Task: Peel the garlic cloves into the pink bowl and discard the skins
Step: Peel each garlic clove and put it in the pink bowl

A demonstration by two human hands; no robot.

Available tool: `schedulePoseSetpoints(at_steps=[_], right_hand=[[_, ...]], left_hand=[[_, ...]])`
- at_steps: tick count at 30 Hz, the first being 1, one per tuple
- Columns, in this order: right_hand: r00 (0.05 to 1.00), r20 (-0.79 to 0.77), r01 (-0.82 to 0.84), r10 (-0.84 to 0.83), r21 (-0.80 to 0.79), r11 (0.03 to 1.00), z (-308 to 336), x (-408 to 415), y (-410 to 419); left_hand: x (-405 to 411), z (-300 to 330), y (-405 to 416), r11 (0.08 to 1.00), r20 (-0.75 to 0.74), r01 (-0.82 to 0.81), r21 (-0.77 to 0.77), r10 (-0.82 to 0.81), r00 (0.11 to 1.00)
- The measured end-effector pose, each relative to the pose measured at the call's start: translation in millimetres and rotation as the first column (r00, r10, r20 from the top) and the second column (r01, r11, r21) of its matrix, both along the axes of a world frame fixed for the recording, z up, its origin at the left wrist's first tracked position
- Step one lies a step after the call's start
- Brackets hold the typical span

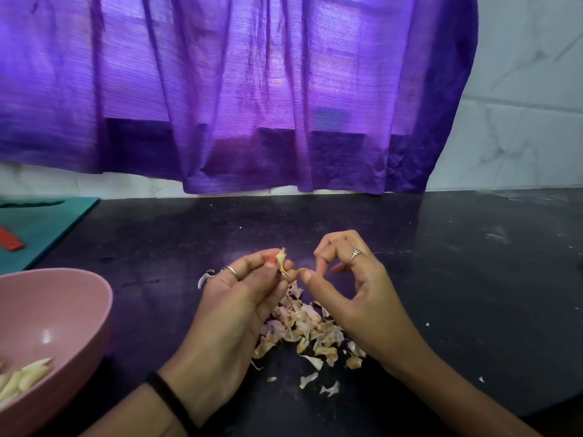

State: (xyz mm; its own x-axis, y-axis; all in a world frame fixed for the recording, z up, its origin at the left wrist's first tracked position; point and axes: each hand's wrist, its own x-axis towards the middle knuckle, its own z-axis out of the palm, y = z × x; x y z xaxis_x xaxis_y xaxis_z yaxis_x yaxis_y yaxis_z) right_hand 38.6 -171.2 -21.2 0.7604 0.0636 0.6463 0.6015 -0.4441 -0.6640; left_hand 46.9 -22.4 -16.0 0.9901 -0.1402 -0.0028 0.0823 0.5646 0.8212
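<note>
Garlic clove [281,261], partly skinned, pinched between thumb and curled fingers of left hand [239,288], above dark countertop [441,279]. Right hand [356,291] just beside it, thumb and forefinger closed on a small shred of skin [302,270] at the clove's lower end; remaining fingers curled, apart from the clove.

Surface: black stone, speckled, scattered with pale flecks. Rear edge met by pale marbled wall tiles [520,121]. Purple curtain [236,89] hung across most of the wall, lit from behind, hem just above the countertop.

Surroundings:
- Pink bowl [63,298] at near left, partly cut off by the frame edge, well apart from both hands. Peeled cloves [25,376] heaped at its bottom; exact count not determinable.
- Skin pile [303,329] on the countertop directly below and between the hands, partly hidden by both wrists. A few loose skins lay nearer the viewer, apart from the pile. Too many and too overlapped to count.
- Teal cutting board [44,228] at far left, one red object [11,239] on it, blurred, identity not determinable.

Counts: one clove in hand, one bowl, one board. One ring visible on each hand, one black band [170,402] on the left wrist.
</note>
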Motion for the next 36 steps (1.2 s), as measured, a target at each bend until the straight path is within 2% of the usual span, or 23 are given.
schedulePoseSetpoints(at_steps=[5,11,18,24,33,36], right_hand=[[1.000,-0.001,-0.012,0.012,0.017,1.000,0.1,1.0,1.1],[0.995,-0.060,0.076,-0.076,0.005,0.997,-2.0,4.7,-2.9],[0.999,-0.037,-0.002,0.002,0.005,1.000,0.6,0.5,-3.0],[0.998,-0.052,0.025,-0.024,0.014,1.000,1.1,1.0,-1.3],[0.973,-0.229,0.021,0.001,0.093,0.995,-0.4,4.4,-4.2],[0.961,-0.272,0.004,0.043,0.169,0.986,0.1,4.5,-4.5]], left_hand=[[-0.3,0.5,-0.3,1.000,0.008,-0.004,0.017,0.004,1.000],[0.2,-1.0,0.1,0.999,0.015,0.001,0.039,-0.002,1.000],[-1.9,-1.2,-1.6,0.991,0.079,-0.018,0.133,0.007,0.997],[-2.6,-2.8,-2.3,0.978,0.137,-0.025,0.205,-0.003,0.991],[-3.0,-5.7,-0.5,0.953,0.259,-0.025,0.302,-0.057,0.964],[-2.6,-6.3,-1.1,0.930,0.327,-0.060,0.363,-0.067,0.943]])
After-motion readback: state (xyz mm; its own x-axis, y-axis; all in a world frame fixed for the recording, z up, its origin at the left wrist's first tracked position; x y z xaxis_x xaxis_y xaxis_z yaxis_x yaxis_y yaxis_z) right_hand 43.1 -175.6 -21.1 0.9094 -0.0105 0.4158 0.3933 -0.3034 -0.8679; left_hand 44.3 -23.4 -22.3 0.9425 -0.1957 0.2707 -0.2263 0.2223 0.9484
